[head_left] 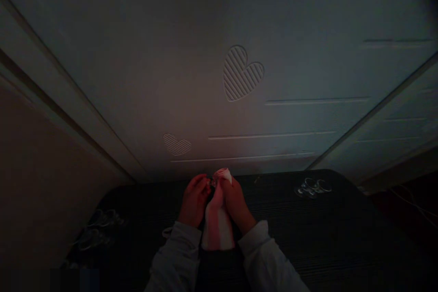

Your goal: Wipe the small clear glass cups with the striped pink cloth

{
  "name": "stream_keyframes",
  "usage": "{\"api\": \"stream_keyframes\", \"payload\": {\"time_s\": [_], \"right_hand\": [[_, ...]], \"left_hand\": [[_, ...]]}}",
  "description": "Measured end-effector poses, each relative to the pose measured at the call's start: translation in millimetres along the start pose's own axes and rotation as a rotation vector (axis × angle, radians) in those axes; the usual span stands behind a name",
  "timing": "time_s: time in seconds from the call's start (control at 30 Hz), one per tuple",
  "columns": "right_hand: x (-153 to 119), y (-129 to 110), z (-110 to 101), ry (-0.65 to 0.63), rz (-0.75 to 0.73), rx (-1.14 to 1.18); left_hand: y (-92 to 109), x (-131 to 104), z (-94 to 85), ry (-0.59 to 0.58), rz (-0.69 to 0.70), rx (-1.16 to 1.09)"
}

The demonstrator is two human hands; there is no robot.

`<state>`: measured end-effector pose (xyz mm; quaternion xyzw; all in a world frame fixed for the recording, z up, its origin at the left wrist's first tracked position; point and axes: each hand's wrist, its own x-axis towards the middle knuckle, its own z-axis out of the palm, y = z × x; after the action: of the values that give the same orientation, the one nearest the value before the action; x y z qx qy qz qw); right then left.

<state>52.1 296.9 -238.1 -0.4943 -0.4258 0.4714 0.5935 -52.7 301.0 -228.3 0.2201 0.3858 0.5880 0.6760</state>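
A pink and white striped cloth (219, 228) hangs down between my hands, its upper end bunched and rolled. My right hand (236, 200) is closed around the bunched upper part. My left hand (195, 198) has its fingers pinched on a small clear, shiny object (212, 182) at the left side of the cloth's top. The dim light hides the exact shape of that object. Grey sleeves cover both wrists.
Behind the dark tabletop (280, 219) rises a pale panel (143, 68) with carved hearts and lines. Clear glass-like items (312, 187) stand at the back right. Several similar ones (99, 228) are at the left edge. A thin cable (414, 203) lies far right.
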Motion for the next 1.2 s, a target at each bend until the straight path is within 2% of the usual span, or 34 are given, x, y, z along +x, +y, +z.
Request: {"api": "stream_keyframes", "payload": {"time_s": [0.27, 0.47, 0.63, 0.8, 1.0, 1.13, 1.2], "right_hand": [[0.8, -0.5, 3.5, 0.122, -0.041, -0.094], [0.4, -1.4, 2.9, 0.287, -0.084, -0.090], [-3.7, -2.3, 3.4, 0.240, -0.103, -0.169], [-2.2, -4.4, 2.9, 0.202, -0.321, -0.312], [0.6, 1.1, 2.2, 0.284, -0.226, -0.266], [0.5, -1.5, 0.8, 0.205, -0.364, -0.331], [-0.2, -4.3, 0.2, 0.154, -0.387, -0.341]], "left_hand": [[-1.1, -1.1, 1.9, -0.008, -0.006, 0.038], [-0.3, -0.8, 1.6, 0.021, 0.024, 0.007], [-1.6, 0.6, 0.7, 0.025, 0.025, 0.013], [-3.9, 2.1, -0.7, 0.023, 0.045, 0.009], [-6.1, 2.9, -1.2, 0.000, 0.026, 0.025], [-5.2, 2.8, 0.5, 0.025, 0.027, 0.024], [-4.7, 2.9, 0.9, 0.032, 0.033, 0.018]]}}
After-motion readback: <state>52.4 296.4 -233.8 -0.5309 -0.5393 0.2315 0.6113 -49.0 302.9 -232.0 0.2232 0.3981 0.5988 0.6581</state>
